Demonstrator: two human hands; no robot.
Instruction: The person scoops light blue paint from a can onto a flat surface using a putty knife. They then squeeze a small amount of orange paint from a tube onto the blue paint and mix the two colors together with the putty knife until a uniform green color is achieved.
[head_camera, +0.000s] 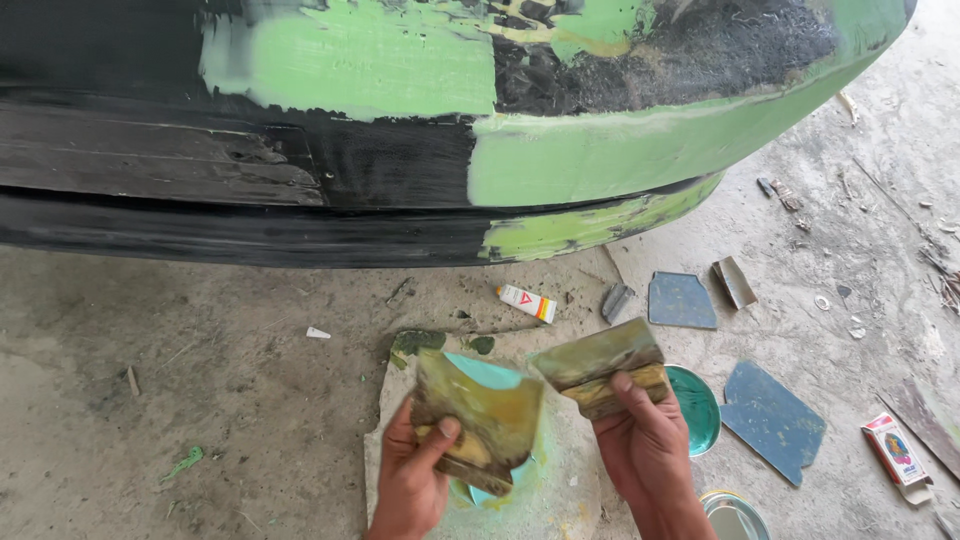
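The left hand (415, 470) pinches a flat putty spreader (480, 415), with the thumb on its near face and the fingers behind it. This spreader is smeared with yellowish-brown filler and some light green paste, and it is held a little tilted above a pale mixing board (560, 480) that lies on the floor. The right hand (640, 440) grips a second spreader (600, 365), the thumb pressed on its lower edge, and this one is also dirty with brown and olive filler. The two spreaders are near each other but I cannot tell whether their edges touch.

Just right of the right hand there is a round green lid (700, 405) on the concrete floor (200, 400), and near the bottom edge a shiny tin (735, 515). Further right lie two blue-grey flat pieces (775, 420), and a small red and white box (897, 455). Farther away, a small white tube (527, 302) lies on the floor. On the far side stands a black car bumper (250, 170), partly covered with light green filler (600, 150)
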